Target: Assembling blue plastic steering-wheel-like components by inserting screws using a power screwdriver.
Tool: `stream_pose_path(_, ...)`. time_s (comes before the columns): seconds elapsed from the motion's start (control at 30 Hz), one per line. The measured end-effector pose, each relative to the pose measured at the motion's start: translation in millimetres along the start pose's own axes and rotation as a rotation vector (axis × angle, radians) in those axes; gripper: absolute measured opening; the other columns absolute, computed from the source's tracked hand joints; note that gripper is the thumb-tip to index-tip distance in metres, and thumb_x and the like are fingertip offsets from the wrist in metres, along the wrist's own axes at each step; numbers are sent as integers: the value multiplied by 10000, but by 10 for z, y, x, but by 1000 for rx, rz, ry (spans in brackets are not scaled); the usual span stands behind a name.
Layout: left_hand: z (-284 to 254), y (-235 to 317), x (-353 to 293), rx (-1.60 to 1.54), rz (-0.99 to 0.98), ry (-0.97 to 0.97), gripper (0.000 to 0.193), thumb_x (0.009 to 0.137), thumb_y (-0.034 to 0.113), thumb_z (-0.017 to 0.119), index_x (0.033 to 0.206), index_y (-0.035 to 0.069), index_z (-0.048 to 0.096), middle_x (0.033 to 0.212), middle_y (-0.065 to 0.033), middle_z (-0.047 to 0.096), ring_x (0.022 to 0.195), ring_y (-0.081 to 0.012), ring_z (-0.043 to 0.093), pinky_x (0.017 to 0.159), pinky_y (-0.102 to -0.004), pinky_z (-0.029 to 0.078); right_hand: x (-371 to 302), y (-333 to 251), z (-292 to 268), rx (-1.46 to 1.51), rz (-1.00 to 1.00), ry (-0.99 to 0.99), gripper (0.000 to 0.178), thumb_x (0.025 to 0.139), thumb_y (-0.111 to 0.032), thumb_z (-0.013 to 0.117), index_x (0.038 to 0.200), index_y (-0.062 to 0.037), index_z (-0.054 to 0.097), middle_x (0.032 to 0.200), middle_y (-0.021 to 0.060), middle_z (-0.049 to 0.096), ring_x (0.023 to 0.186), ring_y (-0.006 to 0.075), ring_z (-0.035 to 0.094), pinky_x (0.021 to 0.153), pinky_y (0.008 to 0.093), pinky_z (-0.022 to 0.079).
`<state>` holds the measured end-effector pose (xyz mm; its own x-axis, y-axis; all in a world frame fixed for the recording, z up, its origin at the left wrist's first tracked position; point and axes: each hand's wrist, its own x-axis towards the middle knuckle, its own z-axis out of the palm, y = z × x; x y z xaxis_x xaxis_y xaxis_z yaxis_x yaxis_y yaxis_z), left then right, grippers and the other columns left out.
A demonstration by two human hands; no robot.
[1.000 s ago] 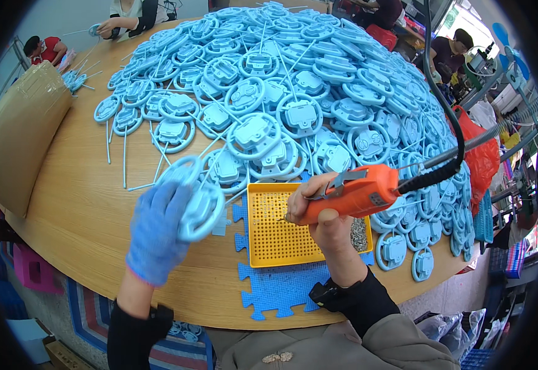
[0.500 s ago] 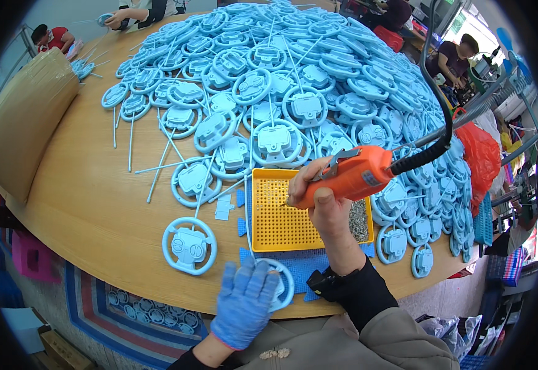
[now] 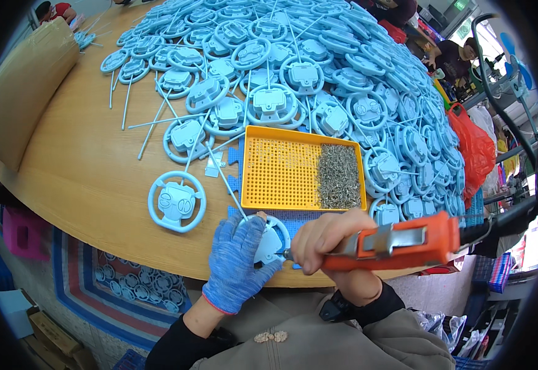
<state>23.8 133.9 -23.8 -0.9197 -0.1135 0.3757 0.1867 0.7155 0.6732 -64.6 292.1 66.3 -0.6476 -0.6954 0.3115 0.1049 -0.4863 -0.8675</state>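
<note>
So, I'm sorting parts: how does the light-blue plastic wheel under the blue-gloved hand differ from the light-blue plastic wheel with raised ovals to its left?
The held wheel is under the left hand; the other wheel lies unheld. The held wheel is partly covered; the other wheel's face shows fully. The orange driver points at the held wheel, not the other wheel. Both are light blue.

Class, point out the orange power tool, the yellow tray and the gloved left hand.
Orange power tool [image 3: 398,261], head view: orange casing.
Yellow tray [image 3: 279,189], head view: bare perforated floor.
Gloved left hand [image 3: 235,266], head view: back of hand.
</note>
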Motion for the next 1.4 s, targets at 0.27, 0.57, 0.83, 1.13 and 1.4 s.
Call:
stream_pose_path(0.27,-9,-3,-39,-7,-17,-7,780,619,245,827,1305,39,517,1199,-151,581,1105,-406,525,963,-485,410,-66,85,90,-277,-17,-120,475,843,-482,689,996,-64,521,786,95,616,687,211,582,683,382,483)
stream_pose_path(0.57,11,-7,-26,-4,10,13,753,646,239,792,1325,56,524,1159,-149,594,1069,-393,544,959,-482,423,-88,203,154,-292,-41,-186,589,720,-490,791,1017,-46,545,807,92,623,741,224,600,696,375,472)
stream_pose_path(0.83,-51,12,-84,57,14,-37,765,654,271,782,1350,110,508,1155,-122,572,1079,-380,516,931,-469,422,-39,189,95,-228,110,-15,554,804,-579,678,947,-62,538,738,94,608,630,212,571,635,382,475)
stream_pose_path(1.13,-837,-148,-1186,716,-301,305,833,691,265,817,1385,41,415,1252,-184,518,1223,-412,436,1030,-512,350,807,528,-397,-179,-302,321,587,797,-567,710,1007,-58,507,715,85,567,585,195,551,530,336,474)
stream_pose_path(1.4,-1066,-395,-742,778,-269,148,962,599,167,828,1440,116,362,1399,-215,393,1288,-419,378,1062,-529,307,1126,721,-487,-78,-263,253,449,824,-379,758,1024,-47,530,755,48,588,655,137,591,568,261,495)
